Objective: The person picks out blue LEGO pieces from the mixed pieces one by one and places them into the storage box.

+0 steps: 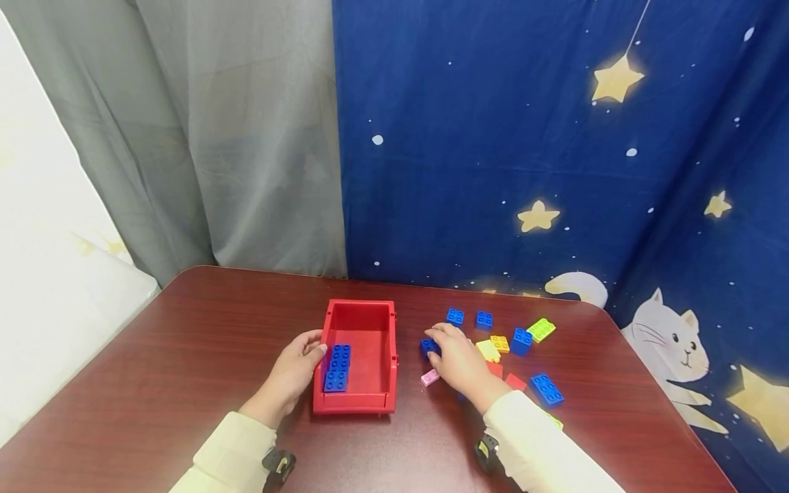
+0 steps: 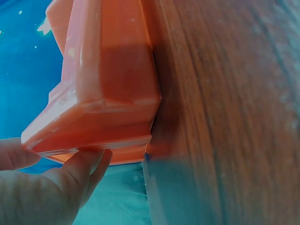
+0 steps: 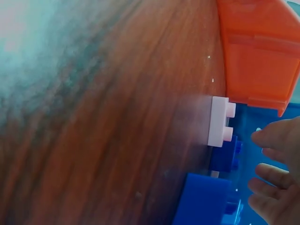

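My left hand (image 1: pixel 297 370) holds the left wall of a red box (image 1: pixel 372 407), thumb on one side and fingers on the other. The left wrist view shows the fingers (image 2: pixel 84 168) pinching the box's edge. Inside the box, blue bricks (image 1: pixel 337 366) lie along the left wall. To the right of the box, my right hand (image 1: pixel 461 361) is over the loose bricks, its fingers relaxed and nothing between them. A blue brick (image 1: pixel 428 348) lies beside its fingertips, partly hidden. Close by is a pink brick (image 3: pixel 217 123), apart from the hand in the right wrist view.
Around the right hand lie more bricks: a blue one (image 1: pixel 520 341), a lime-green one (image 1: pixel 542 330), a yellow one (image 1: pixel 488 351), a red one (image 1: pixel 516 383) and a larger blue one (image 1: pixel 547 389). Two small blue bricks sit near the table's (image 1: pixel 185 342) back edge. Curtains hang behind.
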A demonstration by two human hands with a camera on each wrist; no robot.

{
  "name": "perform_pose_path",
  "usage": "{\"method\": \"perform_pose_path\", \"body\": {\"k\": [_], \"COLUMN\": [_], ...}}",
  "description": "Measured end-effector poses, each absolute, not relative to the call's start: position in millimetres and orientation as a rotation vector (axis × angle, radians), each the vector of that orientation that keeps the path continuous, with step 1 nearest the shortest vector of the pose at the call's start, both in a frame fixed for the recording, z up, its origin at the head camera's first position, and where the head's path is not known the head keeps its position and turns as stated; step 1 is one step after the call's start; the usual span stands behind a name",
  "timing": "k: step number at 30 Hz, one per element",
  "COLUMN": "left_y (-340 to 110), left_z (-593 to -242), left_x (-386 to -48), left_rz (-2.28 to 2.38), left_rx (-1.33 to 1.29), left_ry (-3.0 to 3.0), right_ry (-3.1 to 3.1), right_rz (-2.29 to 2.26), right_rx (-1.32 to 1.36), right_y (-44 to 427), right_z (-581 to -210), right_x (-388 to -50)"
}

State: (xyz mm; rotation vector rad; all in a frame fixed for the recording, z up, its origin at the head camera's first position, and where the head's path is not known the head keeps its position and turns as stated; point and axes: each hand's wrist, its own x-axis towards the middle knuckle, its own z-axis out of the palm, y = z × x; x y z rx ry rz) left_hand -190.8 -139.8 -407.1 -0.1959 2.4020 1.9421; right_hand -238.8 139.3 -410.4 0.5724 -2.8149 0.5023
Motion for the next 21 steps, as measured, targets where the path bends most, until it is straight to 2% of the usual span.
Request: {"method": "perform_pose_path", "body": {"k": [9, 21], "left_y": [-139.7, -139.2], "left_z": [-406.6, -406.7], "left_x": [-190.8, -191.0], "left_rz": [1.937, 1.943], "left_rx": [-0.195, -0.191], "left_ry": [2.406, 2.402], "right_ry": [-2.932, -3.008], "right_rz": [0.477, 0.356], "right_rx": [0.509, 0.553], "right_y": [135.7, 129.9], "right_z": [-411.6, -411.8], "right_x": [-243.5, -250.6]}}
